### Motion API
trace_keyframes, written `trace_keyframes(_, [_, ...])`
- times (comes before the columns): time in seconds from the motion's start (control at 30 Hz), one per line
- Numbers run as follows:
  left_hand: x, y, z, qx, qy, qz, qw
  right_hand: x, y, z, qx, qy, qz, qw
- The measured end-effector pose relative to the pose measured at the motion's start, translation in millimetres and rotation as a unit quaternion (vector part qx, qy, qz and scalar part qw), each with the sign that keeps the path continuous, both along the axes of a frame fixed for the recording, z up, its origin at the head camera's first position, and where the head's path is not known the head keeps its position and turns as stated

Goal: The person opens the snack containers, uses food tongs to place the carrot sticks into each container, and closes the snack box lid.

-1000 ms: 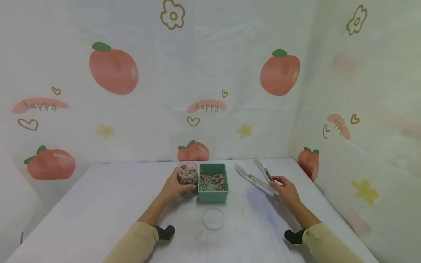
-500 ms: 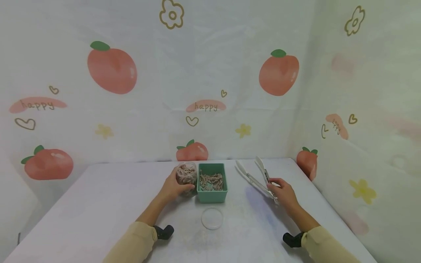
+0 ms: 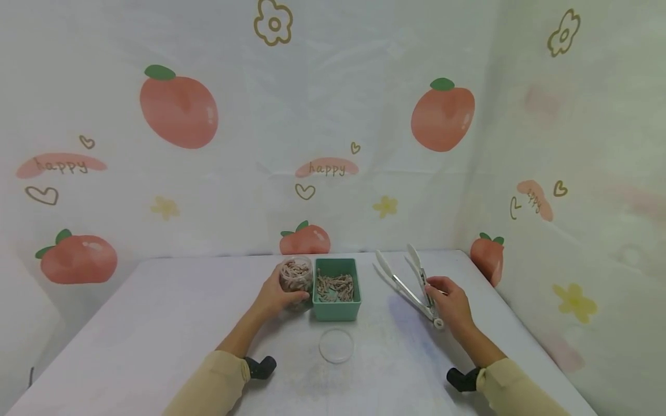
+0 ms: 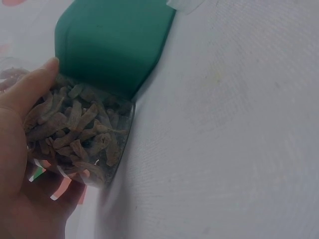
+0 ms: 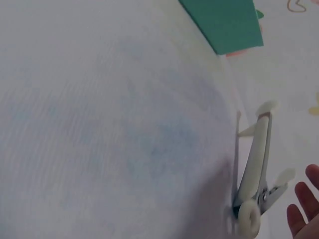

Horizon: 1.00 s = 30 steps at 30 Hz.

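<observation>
My left hand [image 3: 276, 296] wraps round a clear jar [image 3: 298, 282] of grey-brown dried strips. In the left wrist view the thumb lies along the near side of the jar and the fingers curl below it. The jar stands against the left wall of a green box [image 3: 337, 313], which has more strips [image 3: 335, 288] on its floor. My right hand [image 3: 454, 303] pinches the right arm of white-and-metal tongs [image 3: 408, 290]. The tongs are spread, tips pointing away and raised above their shadow. Only several fingertips [image 5: 303, 201] show at the right wrist view's edge.
A clear round lid [image 3: 336, 346] lies on the white-covered table [image 3: 156, 329] in front of the green box. Behind the table hangs a white curtain [image 3: 234, 202] printed with fruit, and a second stretch runs down the right side.
The tongs have tilted up and swung slightly, and their hinge end with its ring now shows below my right hand. My left hand, the jar and the box have stayed in place.
</observation>
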<state>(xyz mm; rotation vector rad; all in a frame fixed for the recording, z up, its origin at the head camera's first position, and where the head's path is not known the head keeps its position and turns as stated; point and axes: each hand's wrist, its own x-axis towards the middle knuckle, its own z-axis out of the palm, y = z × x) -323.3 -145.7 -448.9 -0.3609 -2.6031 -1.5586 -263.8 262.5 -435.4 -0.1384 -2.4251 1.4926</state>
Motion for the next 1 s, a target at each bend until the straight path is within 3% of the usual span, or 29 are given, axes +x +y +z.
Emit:
trace_keyframes(0.33, [-1.3,0,-1.8,-0.004,0.009,-0.002,0.9999,4.3,-27,11.0,-0.062,0.054,0.031,0.996])
trace_keyframes(0.7, [0.6,-1,-0.1,-0.02,0.008,0.005,0.9998,12.6,-57,22.9,-0.144,0.088,0.116,0.979])
trace_keyframes(1.0, [2.1,-1,2.8,-0.03,0.014,0.001,0.9994,23.3,-88,22.5,-0.156,0.057,0.208,0.964])
